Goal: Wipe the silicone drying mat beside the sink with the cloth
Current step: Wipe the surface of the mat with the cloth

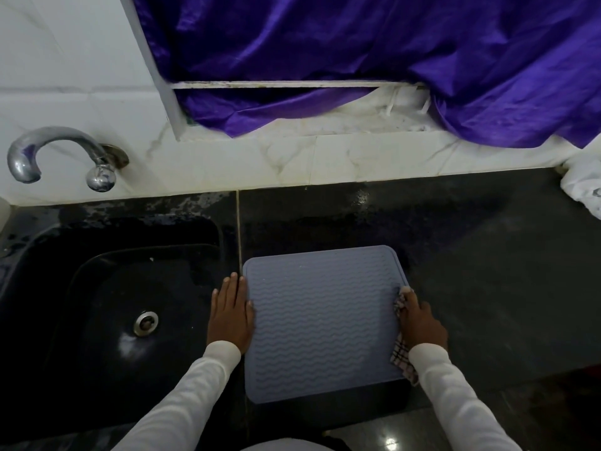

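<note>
On the dark stone counter [471, 255] right of the sink [107, 288], the grey mat [325, 323] lies flat, long axis running away; left hand [231, 315] spread flat at its edge, right hand [419, 320] gripping the checked cloth [401, 356].

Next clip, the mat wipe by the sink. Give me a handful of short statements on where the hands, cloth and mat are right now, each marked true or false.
1. The left hand lies flat with straight fingers at the left edge of the grey drying mat. True.
2. The checked cloth is in the left hand. False: the right hand holds it, at the mat's right edge.
3. The mat lies inside the sink. False: it lies on the dark counter, to the right of the sink.
4. The tap is mounted on the wall above the sink. True.
5. A purple fabric hangs at the back. True.
</note>
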`<state>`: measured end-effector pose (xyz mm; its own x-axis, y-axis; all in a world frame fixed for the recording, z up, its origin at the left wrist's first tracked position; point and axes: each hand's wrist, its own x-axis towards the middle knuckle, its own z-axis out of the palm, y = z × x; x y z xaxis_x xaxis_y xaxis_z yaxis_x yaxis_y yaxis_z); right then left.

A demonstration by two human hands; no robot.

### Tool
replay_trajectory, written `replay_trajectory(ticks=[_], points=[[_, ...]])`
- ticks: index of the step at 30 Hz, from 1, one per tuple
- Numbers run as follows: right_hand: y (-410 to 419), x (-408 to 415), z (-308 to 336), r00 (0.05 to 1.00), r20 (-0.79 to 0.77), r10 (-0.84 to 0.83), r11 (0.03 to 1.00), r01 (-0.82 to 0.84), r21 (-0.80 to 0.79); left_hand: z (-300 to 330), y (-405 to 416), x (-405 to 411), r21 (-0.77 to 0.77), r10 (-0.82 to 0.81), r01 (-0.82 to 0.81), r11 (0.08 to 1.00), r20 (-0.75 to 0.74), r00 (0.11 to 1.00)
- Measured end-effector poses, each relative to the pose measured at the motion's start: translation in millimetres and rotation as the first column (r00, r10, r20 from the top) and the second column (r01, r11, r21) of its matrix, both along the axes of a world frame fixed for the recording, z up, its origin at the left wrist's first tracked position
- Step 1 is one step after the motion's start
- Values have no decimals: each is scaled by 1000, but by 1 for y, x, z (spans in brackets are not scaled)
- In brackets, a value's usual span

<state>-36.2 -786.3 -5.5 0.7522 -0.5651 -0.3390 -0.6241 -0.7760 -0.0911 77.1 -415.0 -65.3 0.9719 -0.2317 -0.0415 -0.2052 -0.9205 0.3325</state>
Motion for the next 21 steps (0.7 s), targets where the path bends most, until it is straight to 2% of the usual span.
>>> replay_trajectory(ticks=[4,8,11,13,16,21], points=[[-5,2,-5,1000,13,-22,1000,22,-5,2,1,8,93,-43,43,995,-2,999],[-2,3,-3,999,11,-32,999,32,-6,2,0,8,87,-20,20,996,0,1000],[5,4,7,991,98,-94,995,90,42,1,-1,5,71,-18,18,997,-1,1000],[23,8,18,975,191,-113,986,86,141,1,0,4,52,-18,18,998,-2,1000],[81,13,31,959,279,-52,947,-41,320,2,1,1,3,-6,6,1000,-14,1000],[204,27,31,927,338,163,855,-304,420,3,0,2,-26,-3,2,1000,-46,999]])
